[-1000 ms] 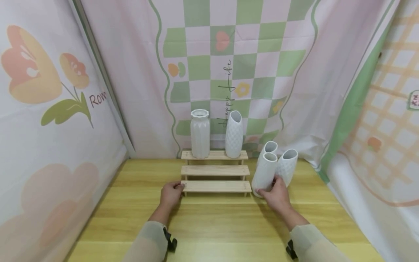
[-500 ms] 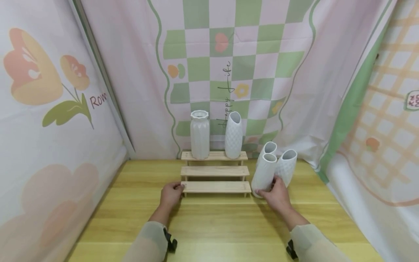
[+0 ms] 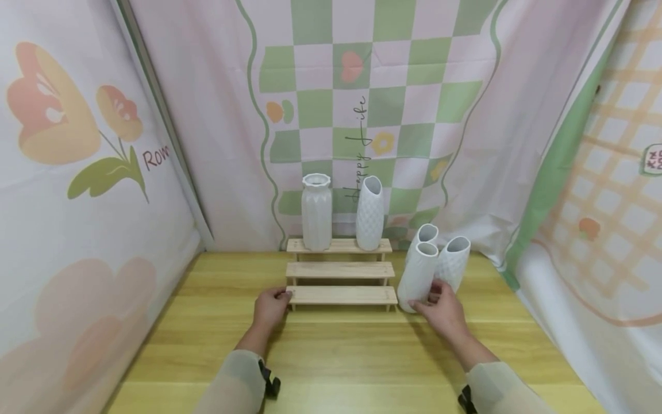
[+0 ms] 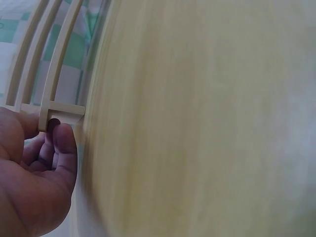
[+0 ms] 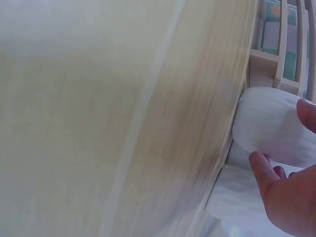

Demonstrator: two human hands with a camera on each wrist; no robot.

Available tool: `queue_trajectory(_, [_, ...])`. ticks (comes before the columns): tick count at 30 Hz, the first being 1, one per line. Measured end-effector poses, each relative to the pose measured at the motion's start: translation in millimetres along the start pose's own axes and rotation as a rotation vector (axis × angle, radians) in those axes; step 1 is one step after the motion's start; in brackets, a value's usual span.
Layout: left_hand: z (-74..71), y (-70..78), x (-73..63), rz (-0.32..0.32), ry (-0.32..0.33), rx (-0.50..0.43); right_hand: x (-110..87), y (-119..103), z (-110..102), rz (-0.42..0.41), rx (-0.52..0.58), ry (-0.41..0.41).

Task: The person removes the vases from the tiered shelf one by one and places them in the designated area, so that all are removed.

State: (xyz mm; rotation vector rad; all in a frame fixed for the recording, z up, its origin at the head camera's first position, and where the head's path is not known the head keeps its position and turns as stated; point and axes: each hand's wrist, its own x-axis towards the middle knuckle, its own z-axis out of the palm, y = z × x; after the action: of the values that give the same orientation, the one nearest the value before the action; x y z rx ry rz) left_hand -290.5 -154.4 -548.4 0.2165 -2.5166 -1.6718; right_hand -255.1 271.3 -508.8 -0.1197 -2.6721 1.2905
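Observation:
A three-tier wooden stand (image 3: pixel 341 295) is on the table. My left hand (image 3: pixel 271 307) pinches the left end of its lowest step between thumb and fingers; the left wrist view shows this grip at the step's corner (image 4: pixel 47 116). To the right of the stand, three white vases stand close together. My right hand (image 3: pixel 443 310) is around the lower right side of the front vase (image 3: pixel 416 282), its thumb and fingers spread loosely. In the right wrist view, the thumb overlaps this vase (image 5: pixel 271 123) and a straight finger lies along its edge.
On the top step stand a ribbed white vase (image 3: pixel 316 218) with a scalloped rim and a diamond-textured white vase (image 3: pixel 369 218). Behind the front vase are a slant-rimmed vase (image 3: pixel 455 264) and another vase (image 3: pixel 427 232). Printed curtains (image 3: pixel 227 144) enclose the wooden table (image 3: pixel 331 356).
My right hand has shifted slightly to the right and its thumb has slid back along the front vase. The vases, the stand and my left hand stay in place.

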Motion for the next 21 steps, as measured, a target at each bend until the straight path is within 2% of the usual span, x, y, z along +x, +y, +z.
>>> queue_trajectory(6, [0.1, 1.4, -0.7, -0.009, -0.002, -0.007, -7.0, -1, -2, 0.0, -0.04, 0.054])
queue_trajectory(14, [-0.1, 1.3, -0.6, -0.007, 0.003, -0.013, -13.7, -9, 1, -0.046, -0.086, 0.133])
queue_trajectory(21, [0.3, 1.1, -0.1, -0.004, 0.004, -0.011, -18.8, -19, 7, -0.1, -0.062, 0.183])
